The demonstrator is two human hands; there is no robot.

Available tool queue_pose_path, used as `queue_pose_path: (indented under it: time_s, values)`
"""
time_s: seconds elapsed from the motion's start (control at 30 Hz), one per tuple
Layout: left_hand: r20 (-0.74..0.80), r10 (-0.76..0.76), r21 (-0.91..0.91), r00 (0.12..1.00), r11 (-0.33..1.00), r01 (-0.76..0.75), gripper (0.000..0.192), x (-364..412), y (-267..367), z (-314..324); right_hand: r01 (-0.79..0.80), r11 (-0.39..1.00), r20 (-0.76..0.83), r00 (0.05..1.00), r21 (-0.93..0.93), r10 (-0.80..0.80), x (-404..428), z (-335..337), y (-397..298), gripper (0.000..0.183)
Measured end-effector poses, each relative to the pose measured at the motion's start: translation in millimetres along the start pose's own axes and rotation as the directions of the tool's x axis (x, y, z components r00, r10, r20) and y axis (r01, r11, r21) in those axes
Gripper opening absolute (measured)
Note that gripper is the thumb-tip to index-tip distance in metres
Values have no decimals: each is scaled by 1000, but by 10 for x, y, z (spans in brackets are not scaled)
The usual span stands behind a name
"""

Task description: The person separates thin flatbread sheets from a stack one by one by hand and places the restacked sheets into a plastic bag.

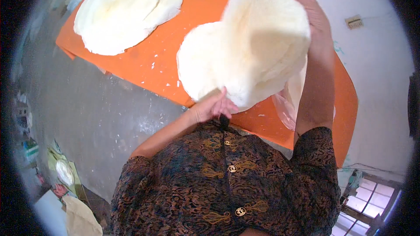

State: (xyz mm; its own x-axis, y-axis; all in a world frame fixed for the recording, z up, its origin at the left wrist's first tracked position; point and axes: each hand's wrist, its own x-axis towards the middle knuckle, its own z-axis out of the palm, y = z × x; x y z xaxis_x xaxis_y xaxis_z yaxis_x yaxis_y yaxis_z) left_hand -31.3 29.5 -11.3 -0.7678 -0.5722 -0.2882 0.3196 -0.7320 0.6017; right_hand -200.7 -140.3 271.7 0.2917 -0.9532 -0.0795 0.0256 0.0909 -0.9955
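Observation:
My right hand (317, 21) grips the right edge of a large, thin, cream-white round sheet (272, 9), which looks like flatbread. This sheet is raised and bent, with a shadow across its lower part. It overlaps another pale round sheet (206, 55) on the left; whether the two are joined cannot be told. My left hand (218, 105) is at the lower rim, close to my body. Its thumb points up against the pale surface and its fingers are partly curled; whether they pinch the rim is unclear. Under both sheets lies an orange table covering (164, 62).
More pale round sheets (121, 13) lie overlapped at the upper left of the orange covering. White flakes (153, 65) are scattered on it. A clear plastic bag (284, 108) lies beside my right forearm. A wall (370, 72) rises at right, above a barred window (370, 200). Grey floor (98, 114) extends left.

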Motion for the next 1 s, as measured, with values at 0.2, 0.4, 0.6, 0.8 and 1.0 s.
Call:
queue_pose_path:
  time_s: [0.2, 0.4, 0.6, 0.8, 1.0]
  values:
    - [-178, 507, -668, 843, 567, -482, 74, -139, 795, 3, 45, 988, -290, 957, 150, 1, -450, -884, 529, 44]
    - [-679, 148, -220, 719, 894, -391, 55, 10, 284, -254, -177, 933, -502, 865, -312, -3, -1153, -1357, 2742, 67]
    - [-586, 163, -275, 794, 881, -384, 64, 44, 192, -360, -40, 402, -177, 934, -915, -310, -1348, -491, 2615, 62]
    - [-515, 256, -398, 818, 774, -493, 77, -72, 218, -246, 284, 324, 225, 952, -902, -206, -1360, 458, 2567, 64]
    - [-502, 309, -381, 808, 760, -527, 82, -111, 151, -331, 377, 236, 311, 910, -896, -274, -1361, 499, 2760, 51]
